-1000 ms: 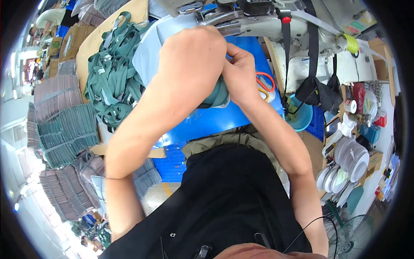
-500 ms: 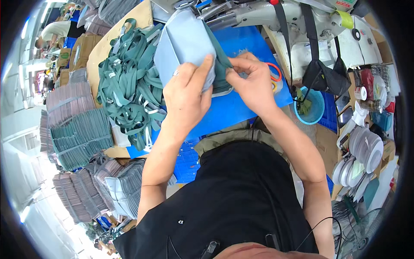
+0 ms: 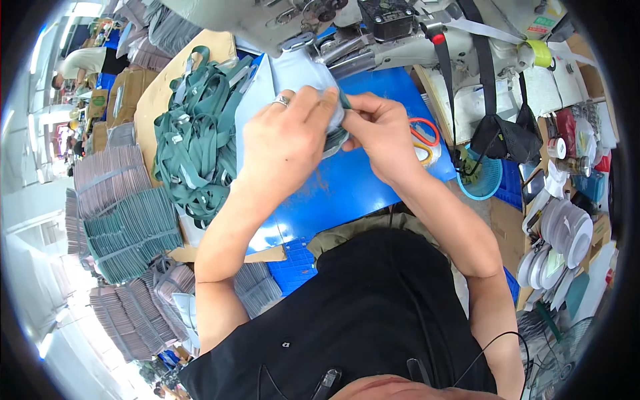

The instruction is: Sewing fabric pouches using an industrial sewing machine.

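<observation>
A light grey-blue fabric piece (image 3: 293, 70) with a folded panel lies between my hands, at the metal arm of a sewing machine (image 3: 247, 17). My left hand (image 3: 283, 137), a ring on one finger, is closed on the piece's near side. On its right edge, beside a strip of dark green fabric (image 3: 345, 100), my right hand (image 3: 380, 133) pinches with thumb and forefinger. Much of the piece's near part is hidden by my fingers. Left of it lies a heap of green straps (image 3: 200, 137).
Orange-and-yellow-handled scissors (image 3: 427, 137) lie on the blue tabletop (image 3: 320, 207), right of my hand. A blue basket (image 3: 485, 179) stands beyond the table's right edge. Bundled fabric stacks (image 3: 130, 223) rise at the left. A black pouch (image 3: 510, 137) hangs at the right.
Both hands have drawn closer together, and the fabric now reaches in by the machine's metal arm. Less green fabric shows at its right edge. More of the sewing machine has come into view.
</observation>
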{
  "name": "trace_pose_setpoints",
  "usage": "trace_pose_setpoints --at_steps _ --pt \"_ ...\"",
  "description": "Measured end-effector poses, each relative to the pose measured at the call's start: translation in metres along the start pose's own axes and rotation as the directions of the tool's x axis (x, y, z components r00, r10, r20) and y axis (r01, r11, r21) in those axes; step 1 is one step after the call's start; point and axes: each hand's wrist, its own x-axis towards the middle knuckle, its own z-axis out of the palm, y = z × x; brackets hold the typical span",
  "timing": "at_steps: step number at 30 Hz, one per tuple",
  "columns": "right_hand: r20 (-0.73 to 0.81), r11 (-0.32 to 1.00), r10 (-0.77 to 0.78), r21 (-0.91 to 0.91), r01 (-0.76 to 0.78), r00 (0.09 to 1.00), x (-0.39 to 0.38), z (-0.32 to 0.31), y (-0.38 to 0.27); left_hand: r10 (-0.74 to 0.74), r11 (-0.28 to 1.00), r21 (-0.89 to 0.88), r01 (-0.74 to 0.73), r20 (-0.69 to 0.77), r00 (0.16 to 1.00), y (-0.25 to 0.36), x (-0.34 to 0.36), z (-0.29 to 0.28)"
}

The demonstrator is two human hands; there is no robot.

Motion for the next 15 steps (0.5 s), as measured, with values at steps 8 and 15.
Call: trace_pose_setpoints --at_steps 8,15 --pt "-0.095 0.999 0.017 0.041 -0.013 0.995 0.033 0.02 -0.002 0.046 0.999 0.018 -0.044 -0.179 0.983 -0.013 -0.003 0.015" --pt "-0.221 0.984 -0.119 -0.155 0.085 0.968 0.043 0.028 0.01 -0.17 0.98 -0.148 0.133 -0.274 0.946 0.019 -0.058 0.072"
